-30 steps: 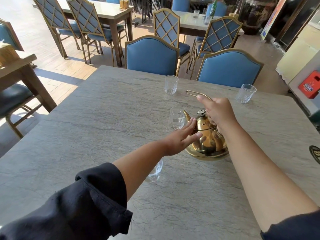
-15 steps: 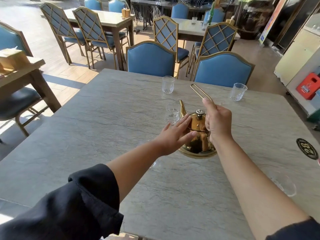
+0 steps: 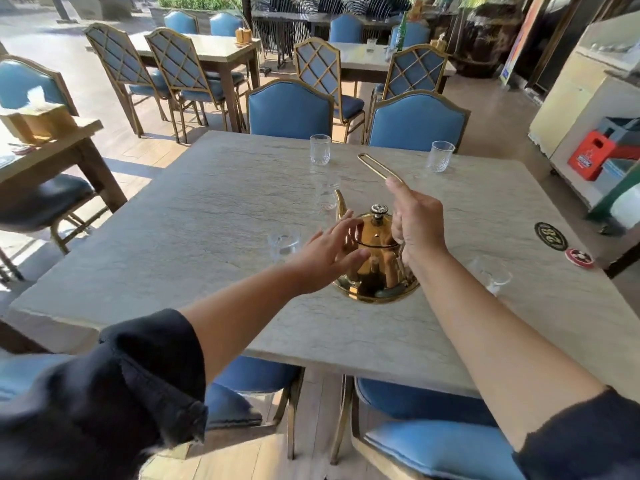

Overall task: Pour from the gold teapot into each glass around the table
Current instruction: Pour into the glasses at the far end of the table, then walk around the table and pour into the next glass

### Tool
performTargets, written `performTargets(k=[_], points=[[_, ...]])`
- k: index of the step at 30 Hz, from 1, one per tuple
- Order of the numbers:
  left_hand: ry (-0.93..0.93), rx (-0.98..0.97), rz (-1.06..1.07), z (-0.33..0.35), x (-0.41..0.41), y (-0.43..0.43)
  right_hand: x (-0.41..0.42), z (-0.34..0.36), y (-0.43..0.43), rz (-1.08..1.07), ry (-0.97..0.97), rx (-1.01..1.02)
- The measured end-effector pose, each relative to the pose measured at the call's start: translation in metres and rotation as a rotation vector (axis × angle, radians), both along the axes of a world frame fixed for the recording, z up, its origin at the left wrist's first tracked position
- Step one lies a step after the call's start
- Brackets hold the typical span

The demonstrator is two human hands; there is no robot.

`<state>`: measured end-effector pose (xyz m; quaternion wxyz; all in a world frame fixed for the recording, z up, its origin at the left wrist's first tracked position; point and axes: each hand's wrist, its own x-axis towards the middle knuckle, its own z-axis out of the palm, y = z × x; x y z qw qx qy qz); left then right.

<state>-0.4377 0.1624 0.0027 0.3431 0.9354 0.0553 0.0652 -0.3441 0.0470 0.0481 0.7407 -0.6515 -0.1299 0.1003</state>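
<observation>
The gold teapot (image 3: 375, 261) sits on the grey stone desk (image 3: 207, 220), near its middle, spout pointing away from me and its knobbed lid on. My right hand (image 3: 415, 226) is closed around the teapot's thin wire handle (image 3: 377, 166), which sticks up and away past my thumb. My left hand (image 3: 329, 258) is spread flat with fingers apart, laid against the pot's left flank; whether the palm truly presses it I cannot tell.

Just beyond the spout stands a clear glass (image 3: 327, 195), and another glass (image 3: 284, 242) is just left of my left hand. A third glass (image 3: 491, 273) stands right of my right forearm. Two more wait at the far edge: one glass (image 3: 320, 149) before the left blue chair (image 3: 289, 109), one glass (image 3: 440, 156) before the right blue chair (image 3: 417, 121). Two round coasters (image 3: 550, 236) lie near the desk's right edge. My dark sleeve (image 3: 114, 386) fills the lower left.
</observation>
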Motion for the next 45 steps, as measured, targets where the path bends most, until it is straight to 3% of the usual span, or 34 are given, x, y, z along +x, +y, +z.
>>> performTargets(k=[10,17,31,45], points=[[-0.066,0.02,-0.064,0.009,-0.046,-0.07,-0.052,0.012,-0.078,-0.058,-0.007,0.058],[-0.17,0.094,-0.06,0.012,-0.033,-0.129,-0.046,0.019,-0.145,-0.059,-0.032,0.039],[-0.212,0.032,0.007,0.004,0.033,-0.282,0.024,0.02,-0.291,0.054,-0.006,0.037],[-0.094,0.095,-0.094,0.002,0.13,-0.377,0.122,-0.004,-0.394,0.011,0.038,0.098]])
